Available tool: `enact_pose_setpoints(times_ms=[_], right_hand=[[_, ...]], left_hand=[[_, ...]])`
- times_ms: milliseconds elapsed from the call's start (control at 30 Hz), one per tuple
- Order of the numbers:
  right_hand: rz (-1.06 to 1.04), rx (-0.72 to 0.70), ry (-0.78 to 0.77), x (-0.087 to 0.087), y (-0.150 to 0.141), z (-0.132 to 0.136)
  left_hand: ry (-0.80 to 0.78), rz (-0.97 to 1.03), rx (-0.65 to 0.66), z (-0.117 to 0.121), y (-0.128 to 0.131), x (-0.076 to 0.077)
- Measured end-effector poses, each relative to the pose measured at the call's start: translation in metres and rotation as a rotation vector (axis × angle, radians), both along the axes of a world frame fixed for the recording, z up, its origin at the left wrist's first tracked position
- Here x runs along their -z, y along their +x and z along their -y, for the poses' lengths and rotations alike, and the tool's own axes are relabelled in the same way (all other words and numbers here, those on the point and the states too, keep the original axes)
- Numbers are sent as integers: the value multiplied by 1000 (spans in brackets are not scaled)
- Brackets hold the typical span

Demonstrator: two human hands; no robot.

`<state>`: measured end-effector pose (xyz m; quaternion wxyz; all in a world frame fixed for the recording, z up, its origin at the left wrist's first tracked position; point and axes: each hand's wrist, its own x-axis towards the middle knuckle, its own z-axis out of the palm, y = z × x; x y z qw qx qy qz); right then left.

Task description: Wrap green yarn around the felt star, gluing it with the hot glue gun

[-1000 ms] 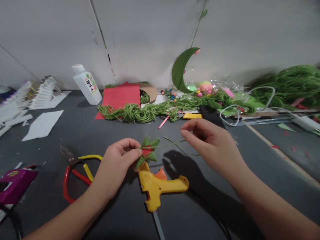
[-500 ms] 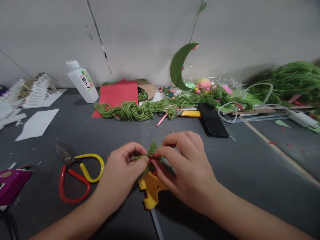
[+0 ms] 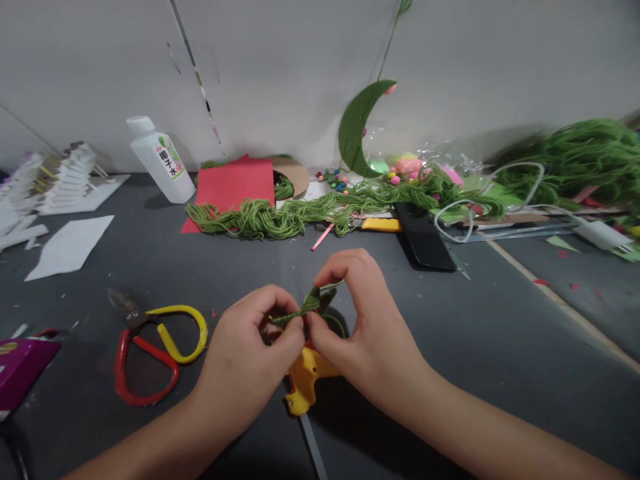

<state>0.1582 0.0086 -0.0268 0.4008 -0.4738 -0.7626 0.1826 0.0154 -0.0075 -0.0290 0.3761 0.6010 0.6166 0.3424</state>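
My left hand (image 3: 253, 343) is closed, its thumb and fingers pinching a thin green wrapped stem (image 3: 286, 319). Dark green leaves (image 3: 313, 298) stick up at the stem's right end. My right hand (image 3: 377, 327) curves around from the other side, with its thumb tip at the base of the leaves. A strand of green yarn (image 3: 332, 286) runs from the stem to its bent index finger, and more of it loops below. Under both hands lies a yellow glue gun (image 3: 304, 383) with a glue stick (image 3: 313, 443) protruding from it. The hands partly cover the gun's front.
Red-and-yellow-handled cutters (image 3: 173, 360) lie left of my hands, near a purple object (image 3: 23, 373). Farther back are a white bottle (image 3: 163, 163), red paper (image 3: 235, 183), bundled green yarn (image 3: 270, 220), a black phone (image 3: 425, 240), a white cable (image 3: 457, 233) and a green crescent (image 3: 357, 133).
My right hand has lifted and turned, its fingers now spread farther from the thumb, with a yarn loop showing between. The stem and leaves have tilted in my left hand.
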Motion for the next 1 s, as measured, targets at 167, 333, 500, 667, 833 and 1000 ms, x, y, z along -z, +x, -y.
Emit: enact_pose_setpoints(times_ms=[167, 333, 500, 667, 833, 1000], right_hand=[[-17, 8, -12, 2, 0, -1], [-54, 6, -46, 2, -2, 1], [-405, -56, -262, -2, 6, -3], [-580, -145, -720, 3, 10, -12], [-248, -83, -640, 6, 5, -9], [96, 30, 29, 5, 7, -4]], left_hand=[[27, -14, -8, 1, 0, 1], [16, 21, 9, 1, 2, -2], [-138, 174, -5, -5, -2, -2], [-213, 369, -30, -12, -9, 3], [-171, 333, -60, -14, -11, 2], [-153, 282, -39, -10, -9, -1]])
